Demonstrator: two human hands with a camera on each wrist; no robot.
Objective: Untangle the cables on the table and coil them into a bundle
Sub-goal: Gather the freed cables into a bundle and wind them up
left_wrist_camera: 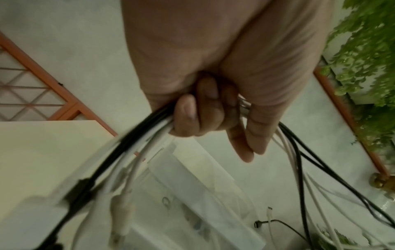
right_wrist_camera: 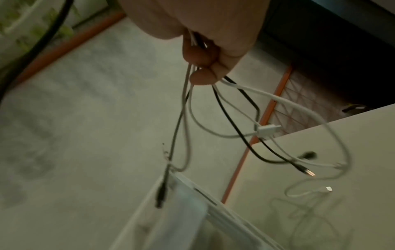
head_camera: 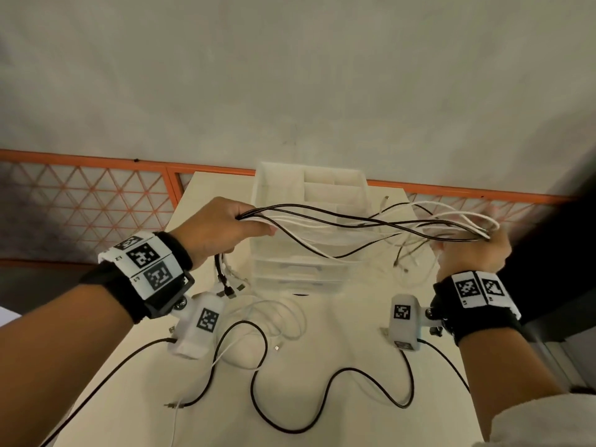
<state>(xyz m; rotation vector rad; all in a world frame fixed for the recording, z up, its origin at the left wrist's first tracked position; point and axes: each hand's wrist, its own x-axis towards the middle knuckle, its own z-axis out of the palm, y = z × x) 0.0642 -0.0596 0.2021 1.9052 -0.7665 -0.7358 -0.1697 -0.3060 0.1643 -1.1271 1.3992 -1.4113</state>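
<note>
Both my hands hold a bunch of black and white cables stretched above the table.

My left hand has its fingers curled tight round one end of the cables, plugs dangling below it; my right hand pinches the other end, fingers closed on the strands, loose ends hanging. The span crosses over a clear drawer organiser at the far side of the table. One black cable and a white cable lie on the near tabletop.
</note>
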